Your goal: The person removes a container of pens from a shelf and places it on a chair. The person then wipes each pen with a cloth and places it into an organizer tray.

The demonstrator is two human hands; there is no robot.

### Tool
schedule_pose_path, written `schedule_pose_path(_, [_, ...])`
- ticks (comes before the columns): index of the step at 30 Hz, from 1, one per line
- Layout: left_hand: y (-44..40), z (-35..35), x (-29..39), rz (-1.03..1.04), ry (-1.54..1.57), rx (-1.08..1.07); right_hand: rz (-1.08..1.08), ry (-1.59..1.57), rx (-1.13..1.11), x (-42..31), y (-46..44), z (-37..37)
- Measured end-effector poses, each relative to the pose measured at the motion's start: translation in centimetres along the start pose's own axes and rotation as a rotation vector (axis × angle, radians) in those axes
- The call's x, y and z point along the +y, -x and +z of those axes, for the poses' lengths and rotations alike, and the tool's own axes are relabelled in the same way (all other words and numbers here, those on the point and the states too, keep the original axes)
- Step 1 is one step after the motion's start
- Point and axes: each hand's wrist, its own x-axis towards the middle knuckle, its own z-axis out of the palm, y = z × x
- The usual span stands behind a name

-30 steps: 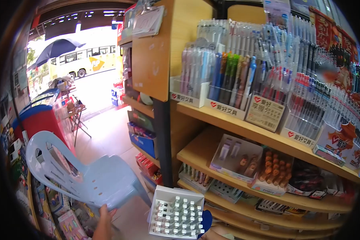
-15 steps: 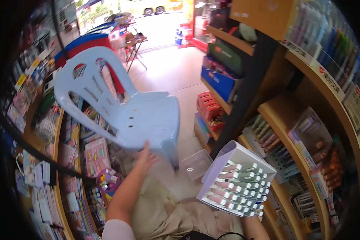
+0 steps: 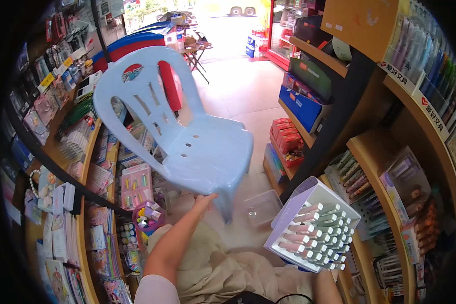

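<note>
A light blue plastic chair (image 3: 207,147) stands in the aisle with its backrest to the left. My left hand (image 3: 205,202) is closed on the front edge of its seat, near the front leg. To the right, a lilac and white box of pens (image 3: 289,228) is tilted with its open side toward me. Rows of capped pens (image 3: 319,235) in pink and green tones fill it, their pale ends showing. My right hand (image 3: 325,278) supports this box from below, and its fingers are hidden behind it.
A clear plastic tray (image 3: 263,207) lies on the floor ahead of my knees. Shelves of pens (image 3: 359,172) rise close on the right. Stationery shelves (image 3: 99,213) run along the left, with a purple basket (image 3: 149,217) near my leg. Red boxes (image 3: 287,139) sit on a low shelf.
My left hand has gone from reaching with spread fingers to gripping the chair's seat edge. The view has shifted left, and the box of pens is still held on the right.
</note>
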Motion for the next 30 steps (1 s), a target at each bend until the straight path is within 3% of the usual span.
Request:
schedule_pose_path(5, [1.3,-4.8,-4.1,-0.18,0.046,0.027,-0.016,0.037,-0.095,-0.4,-1.6,2.7])
schedule_pose_path(9, [5.3,-8.8,-3.2,-0.235,-0.045,-0.251,-0.033,0.082,-0.17,-0.5,-2.6,5.8])
schedule_pose_path(18, [9.7,-8.6,-4.4,-0.184,-0.034,-0.377,-0.069,0.183,-0.223,0.6,-3.8,9.9])
schedule_pose_path(22, [10.7,-10.2,-4.5,-0.256,-0.108,-0.405,-0.071,0.232,-0.213,2.1,-4.4,10.6])
schedule_pose_path(26, [12.3,-9.4,-4.7,-0.124,-0.019,-0.294,-0.075,0.29,-0.196,3.6,-5.1,11.1])
schedule_pose_path(29, [12.3,-7.7,-7.7,0.504,-0.637,0.524,-0.081,0.323,-0.184,3.9,-5.7,11.1])
schedule_pose_path(30, [12.3,-7.7,-8.0,0.609,-0.662,0.484,-0.086,0.336,-0.182,4.1,-5.9,11.2])
